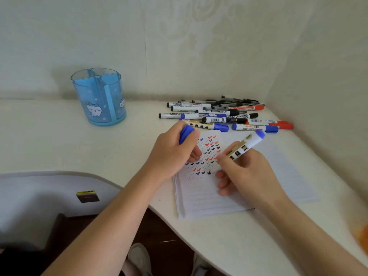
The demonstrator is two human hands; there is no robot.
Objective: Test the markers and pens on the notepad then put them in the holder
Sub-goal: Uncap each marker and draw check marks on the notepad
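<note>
White desk [59, 140]; marker [246, 147] in right hand [247, 174]

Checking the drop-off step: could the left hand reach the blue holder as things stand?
Probably yes. Nothing stands on the table between the left hand and the holder, whose top is open. The hand does grip a blue cap, though.

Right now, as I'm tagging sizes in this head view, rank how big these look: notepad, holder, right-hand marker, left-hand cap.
1. notepad
2. holder
3. marker, partly covered by the right hand
4. blue cap, partly covered by the left hand
Order of 3 and 4 is less sure.
</note>
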